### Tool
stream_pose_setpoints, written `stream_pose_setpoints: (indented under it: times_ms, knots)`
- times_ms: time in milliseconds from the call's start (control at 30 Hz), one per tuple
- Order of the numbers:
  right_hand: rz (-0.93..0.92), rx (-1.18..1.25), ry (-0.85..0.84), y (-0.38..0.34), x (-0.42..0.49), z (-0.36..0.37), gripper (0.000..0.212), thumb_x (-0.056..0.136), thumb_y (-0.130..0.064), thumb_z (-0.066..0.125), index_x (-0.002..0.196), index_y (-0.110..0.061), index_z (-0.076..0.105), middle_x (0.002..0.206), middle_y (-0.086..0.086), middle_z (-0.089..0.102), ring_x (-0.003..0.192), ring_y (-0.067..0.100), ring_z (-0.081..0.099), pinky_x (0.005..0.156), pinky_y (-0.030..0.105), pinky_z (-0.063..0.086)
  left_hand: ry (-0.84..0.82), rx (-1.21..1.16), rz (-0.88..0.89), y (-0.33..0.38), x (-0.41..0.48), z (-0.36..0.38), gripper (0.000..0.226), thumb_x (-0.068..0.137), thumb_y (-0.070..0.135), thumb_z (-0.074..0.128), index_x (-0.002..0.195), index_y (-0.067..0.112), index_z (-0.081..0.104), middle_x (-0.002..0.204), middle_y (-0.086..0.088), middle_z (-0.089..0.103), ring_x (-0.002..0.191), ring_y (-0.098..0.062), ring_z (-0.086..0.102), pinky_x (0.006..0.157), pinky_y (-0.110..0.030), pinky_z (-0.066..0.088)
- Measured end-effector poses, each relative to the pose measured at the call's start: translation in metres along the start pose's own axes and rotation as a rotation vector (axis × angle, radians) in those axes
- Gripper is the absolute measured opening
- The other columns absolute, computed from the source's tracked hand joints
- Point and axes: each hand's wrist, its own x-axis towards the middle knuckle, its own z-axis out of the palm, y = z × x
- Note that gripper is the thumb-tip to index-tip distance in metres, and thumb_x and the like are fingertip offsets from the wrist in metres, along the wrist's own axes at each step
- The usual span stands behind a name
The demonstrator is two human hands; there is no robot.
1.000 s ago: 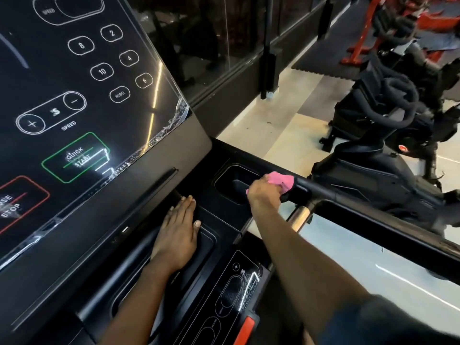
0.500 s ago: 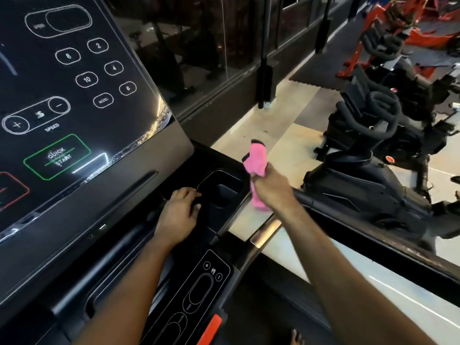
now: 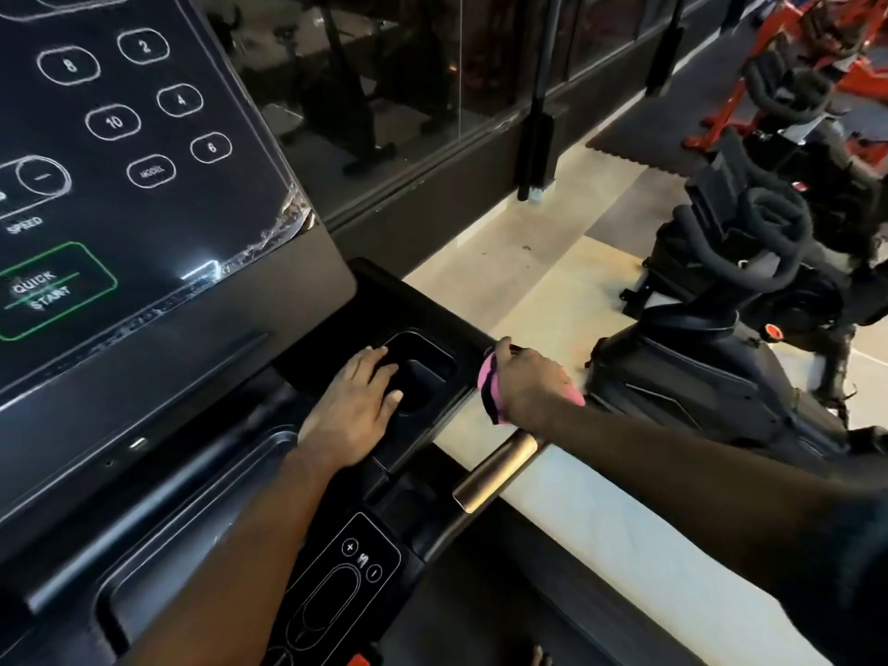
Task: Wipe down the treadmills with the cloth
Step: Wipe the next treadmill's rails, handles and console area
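Black treadmill console (image 3: 158, 218) reads QUICK START, SPEED; straight-fingered left hand (image 3: 353, 411) rests flat on it, right hand (image 3: 533, 391) clutches pink cloth (image 3: 487, 374).

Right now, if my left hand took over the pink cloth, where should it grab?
I'd pinch the bunched fold of pink cloth sticking out left of the right hand, approaching from the left; the rest lies under that palm.

Pale floor (image 3: 552, 290), glass wall (image 3: 408, 88), perhaps exercise bikes (image 3: 696, 377)
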Motion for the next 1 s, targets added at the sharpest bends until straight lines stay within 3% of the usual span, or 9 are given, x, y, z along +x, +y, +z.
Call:
stream_pose_setpoints:
  times_ms: [67,167,233,333,467,600,767,867,1000]
  knots:
    - [0.050,-0.021,0.061,-0.008,0.011,0.010,0.062,0.086,-0.025,0.056,0.139,-0.007,0.029,0.097,0.025,0.063,0.081,0.043,0.063,0.070,0.055,0.054,-0.001,-0.003,-0.012,0.001,0.001,0.001,0.055,0.105,0.043,0.034,0.151,0.014,0.041,0.163,-0.004,0.024,0.153,-0.021,0.014,0.126,-0.037,0.015]
    - [-0.022,-0.105,0.134,-0.004,0.013,0.011,0.049,0.085,-0.038,0.055,0.119,-0.004,0.043,0.081,0.017,0.065,0.063,0.037,0.063,0.059,0.044,0.055,0.004,0.001,-0.002,0.002,-0.001,-0.001,0.056,0.104,0.044,0.033,0.150,0.013,0.044,0.161,-0.003,0.029,0.152,-0.019,0.017,0.125,-0.035,0.016]
    - [-0.091,-0.100,0.112,0.005,0.010,0.003,0.055,0.083,-0.051,0.060,0.116,-0.010,0.047,0.086,0.010,0.068,0.068,0.031,0.062,0.061,0.032,0.050,-0.013,0.001,0.003,0.002,-0.004,-0.002,0.057,0.104,0.045,0.032,0.150,0.013,0.043,0.161,-0.002,0.029,0.152,-0.018,0.017,0.125,-0.035,0.017]
    - [-0.155,-0.079,0.073,0.023,0.002,-0.012,0.055,0.088,-0.062,0.058,0.120,-0.018,0.051,0.081,0.002,0.061,0.071,0.028,0.057,0.061,0.031,0.038,-0.033,-0.004,-0.001,0.003,-0.004,-0.002,0.057,0.104,0.045,0.033,0.151,0.013,0.041,0.162,-0.002,0.027,0.153,-0.018,0.015,0.125,-0.035,0.017]
    - [-0.109,0.273,-0.112,0.056,-0.002,-0.002,0.046,0.092,-0.066,0.056,0.121,-0.030,0.055,0.096,-0.001,0.070,0.087,0.024,0.067,0.079,0.032,0.050,-0.042,0.008,-0.018,0.007,-0.002,-0.003,0.058,0.105,0.045,0.033,0.153,0.013,0.038,0.163,-0.001,0.025,0.153,-0.017,0.014,0.126,-0.034,0.016]
    - [0.035,0.478,-0.155,0.058,0.009,0.018,0.085,0.066,-0.102,0.037,0.120,-0.038,0.051,0.100,-0.003,0.074,0.095,0.022,0.071,0.095,0.042,0.053,-0.038,0.013,-0.022,0.007,-0.003,-0.003,0.062,0.103,0.047,0.030,0.152,0.012,0.039,0.162,-0.003,0.027,0.152,-0.018,0.018,0.125,-0.035,0.019]
    - [0.118,0.424,-0.243,0.024,0.050,-0.008,0.124,0.058,-0.107,0.005,0.141,-0.025,0.049,0.122,0.012,0.068,0.113,0.033,0.063,0.095,0.039,0.045,-0.002,0.018,-0.056,0.009,-0.001,-0.003,0.058,0.105,0.048,0.034,0.153,0.015,0.036,0.162,0.001,0.025,0.151,-0.014,0.018,0.120,-0.031,0.022]
    - [0.049,0.428,-0.229,-0.025,0.094,-0.023,0.105,0.073,-0.100,0.010,0.144,-0.032,0.048,0.131,0.008,0.066,0.120,0.032,0.061,0.097,0.038,0.043,0.012,-0.011,-0.060,0.008,0.000,-0.004,0.058,0.103,0.049,0.035,0.151,0.017,0.038,0.161,0.004,0.028,0.150,-0.012,0.020,0.120,-0.029,0.021]
    - [-0.047,0.449,-0.162,-0.070,0.123,-0.023,0.099,0.068,-0.100,0.019,0.148,-0.043,0.035,0.138,0.006,0.057,0.122,0.035,0.058,0.100,0.047,0.047,0.043,-0.050,-0.060,0.004,0.000,-0.003,0.066,0.101,0.056,0.026,0.150,0.015,0.039,0.160,0.003,0.029,0.149,-0.013,0.022,0.122,-0.030,0.022]
